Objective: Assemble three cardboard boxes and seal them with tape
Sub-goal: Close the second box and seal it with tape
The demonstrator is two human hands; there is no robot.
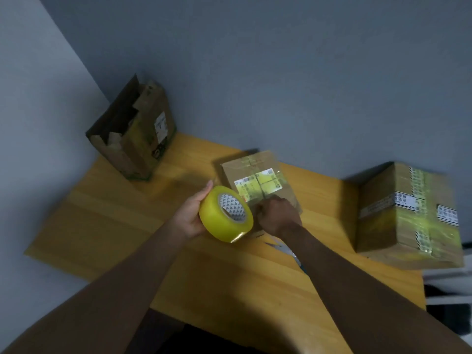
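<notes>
My left hand (192, 213) grips a fat roll of yellow tape (226, 213) just above the wooden table (102, 221). Right beside the roll, my right hand (277, 215) is curled with its fingertips at the near edge of a small flat cardboard box (258, 175); they seem to pinch the tape's end, but this is hard to tell. That box carries a white label under yellowish tape. A larger taped box (406, 215) lies at the right edge of the table. A tall box (132, 134) with open, ragged top flaps stands in the far left corner.
Grey walls close off the table at the back and left. Some white and blue scraps (283, 247) lie on the table under my right forearm. A white and dark object (449, 290) sits off the table's right end.
</notes>
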